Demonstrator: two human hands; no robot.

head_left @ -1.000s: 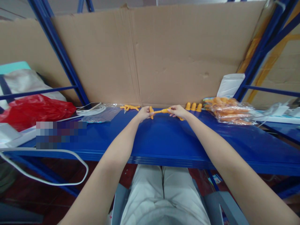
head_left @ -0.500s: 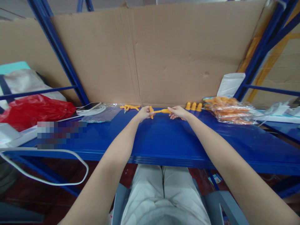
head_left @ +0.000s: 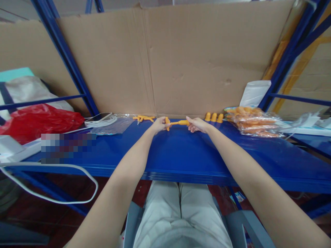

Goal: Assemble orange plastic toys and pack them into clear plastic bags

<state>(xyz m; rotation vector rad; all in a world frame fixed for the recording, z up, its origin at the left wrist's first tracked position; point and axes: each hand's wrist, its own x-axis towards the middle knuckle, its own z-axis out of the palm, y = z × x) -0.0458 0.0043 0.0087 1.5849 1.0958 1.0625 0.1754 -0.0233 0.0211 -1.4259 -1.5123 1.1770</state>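
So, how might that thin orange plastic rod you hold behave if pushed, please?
The thin orange plastic rod runs straight between left hand and right hand, so probably stiff. Slender, likely light. Its crosspiece may stop rolling.

Orange parts on a blue bench, backed by brown cardboard

The bench (head_left: 181,155) is a glossy deep blue, and the rack posts (head_left: 64,58) are the same blue; the cardboard sheet (head_left: 193,62) at the far side is plain brown. The plastic piece (head_left: 177,122) between the left hand (head_left: 158,124) and the right hand (head_left: 198,124) is bright orange. It matches the three caps (head_left: 213,117) just right of it, the loose pieces (head_left: 143,118) to its left and the parts in the clear bag (head_left: 252,121) further right. At the left lie a red bag (head_left: 38,120) and a white cable (head_left: 51,199). A white pouch (head_left: 254,93) stands far right. The trousers (head_left: 181,213) nearest are pale grey.
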